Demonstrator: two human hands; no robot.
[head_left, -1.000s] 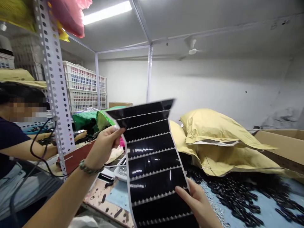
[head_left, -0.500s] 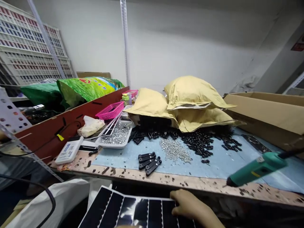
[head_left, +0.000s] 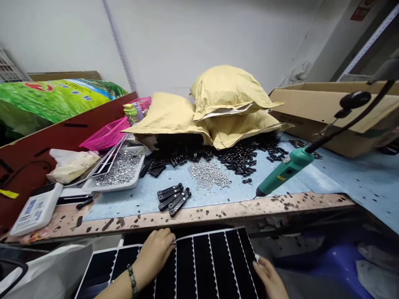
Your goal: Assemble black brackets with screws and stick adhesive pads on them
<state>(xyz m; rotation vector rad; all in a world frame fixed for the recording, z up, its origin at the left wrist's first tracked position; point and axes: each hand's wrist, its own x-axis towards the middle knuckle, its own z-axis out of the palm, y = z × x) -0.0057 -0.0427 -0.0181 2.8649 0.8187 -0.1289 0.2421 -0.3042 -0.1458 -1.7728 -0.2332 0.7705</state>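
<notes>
A white-backed sheet of black strips [head_left: 202, 265] with scalloped white lines between them lies below the table's front edge. My left hand [head_left: 157, 249], with a beaded bracelet at the wrist, is closed over the sheet's top edge, left of its middle. At the sheet's right edge, my right hand [head_left: 269, 277] grips it with the thumb and fingers. Several black perforated arm-shaped parts [head_left: 173, 198] lie grouped on the table above the hands. Behind them is a loose pile of small silver screws [head_left: 208, 173] beside a heap of black parts [head_left: 240, 160].
A green electric screwdriver [head_left: 285, 171] hangs tilted at the right over the table edge. Yellow paper sacks [head_left: 230, 91] stand at the back, a cardboard box [head_left: 318, 106] at the right. On the left are a white tray [head_left: 137, 174] of metal pieces, a pink basket [head_left: 106, 133] and a white scale [head_left: 36, 209].
The camera view has turned to the right. My left hand has come up onto the sheet's top edge; my right hand has gone from the top edge to the right edge.
</notes>
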